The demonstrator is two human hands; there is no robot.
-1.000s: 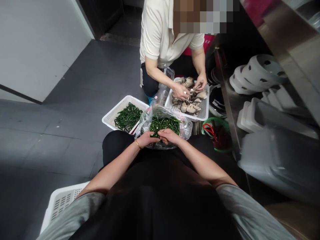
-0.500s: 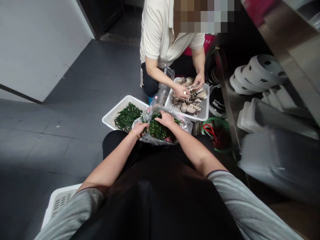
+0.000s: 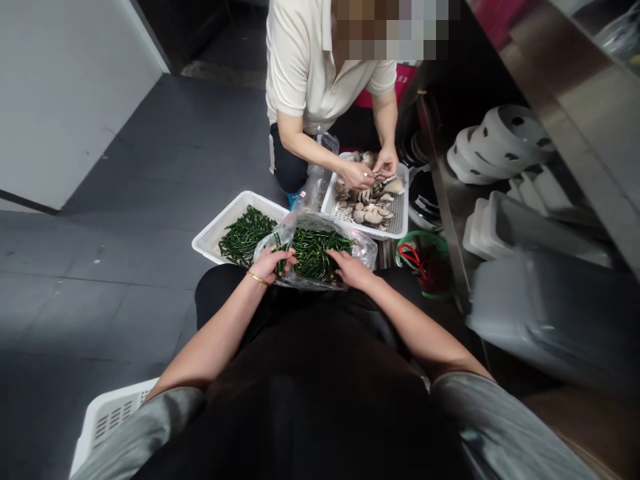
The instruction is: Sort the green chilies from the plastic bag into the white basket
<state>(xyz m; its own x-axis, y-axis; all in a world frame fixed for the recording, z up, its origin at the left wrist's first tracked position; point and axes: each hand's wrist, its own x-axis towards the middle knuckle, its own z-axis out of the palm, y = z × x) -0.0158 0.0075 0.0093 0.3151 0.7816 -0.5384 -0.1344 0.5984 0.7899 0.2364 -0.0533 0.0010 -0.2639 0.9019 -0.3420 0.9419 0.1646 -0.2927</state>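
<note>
In front of me a clear plastic bag point(image 3: 367, 250) lies open, full of thin, dark-green stalks point(image 3: 315, 257) whose exact kind I cannot make out. My left hand point(image 3: 273, 263), with a bracelet at the wrist, is closed around a small bunch of these stalks at the bag's left side. At the right side of the pile, my right hand point(image 3: 350, 269) has its fingers stretched out over the stalks, holding nothing that shows. Just beyond the bag to the left, a white perforated basket point(image 3: 207, 239) holds more green stalks point(image 3: 250, 233).
Opposite me a person point(image 3: 310, 73) handles oyster mushrooms point(image 3: 370, 213) over another white basket point(image 3: 404, 223). To the right are a green basket point(image 3: 440, 290) with red handles, a metal shelf point(image 3: 450, 207) and stacked plastic containers point(image 3: 525, 293). A white basket point(image 3: 90, 427) stands lower left.
My right hand has drawn back from the far part of the pile toward the bag's near right side. The left hand stays by the bag's left edge. The whole view has shifted slightly.
</note>
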